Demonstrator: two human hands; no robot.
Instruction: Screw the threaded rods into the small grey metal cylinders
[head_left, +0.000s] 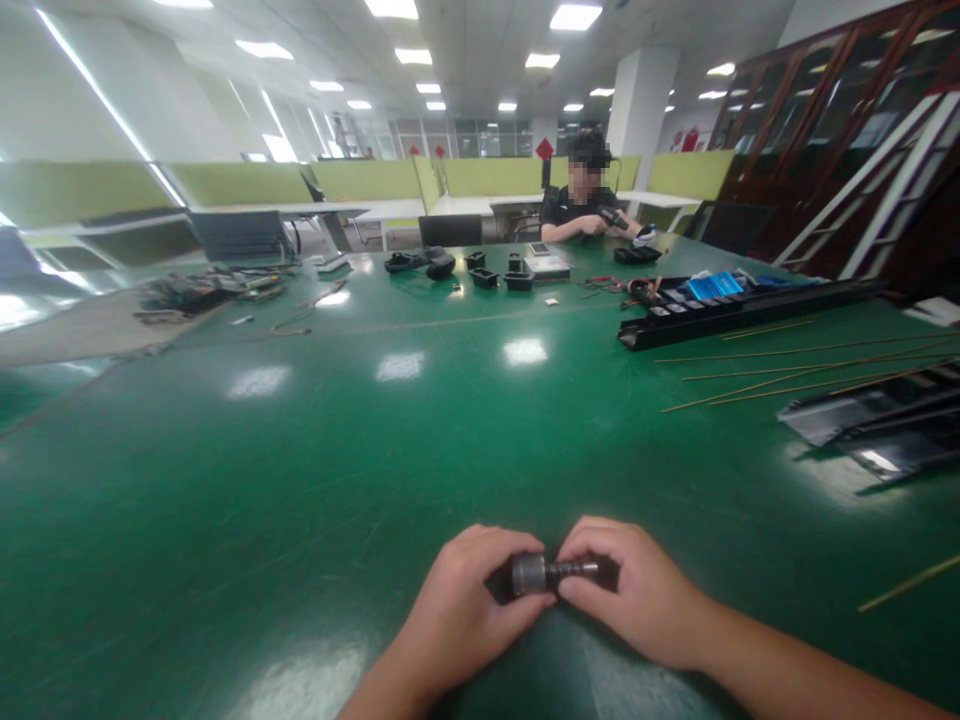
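Observation:
Close to the near side of the green table [480, 440], both hands meet around a dark cylindrical part with a narrow ribbed shaft [531, 574]. Its thick grey end lies between the thumb and fingers of my left hand [476, 590]. My right hand [637, 590] has thumb and fingertips closed at the thinner shaft, whose tip looks like bare metal and points right. The part lies roughly level. What exactly it is, I cannot make out. The fingertips hide some of its underside and back.
Thin brown rods [780, 380] and black metal channels [892, 415] lie on the right. A long black rail [675, 322] holds blue packets [715, 286]. Small black boxes [486, 278] stand farther back. Across the table sits a person [574, 205] holding a dark tool. Clutter [202, 290] lies at far left.

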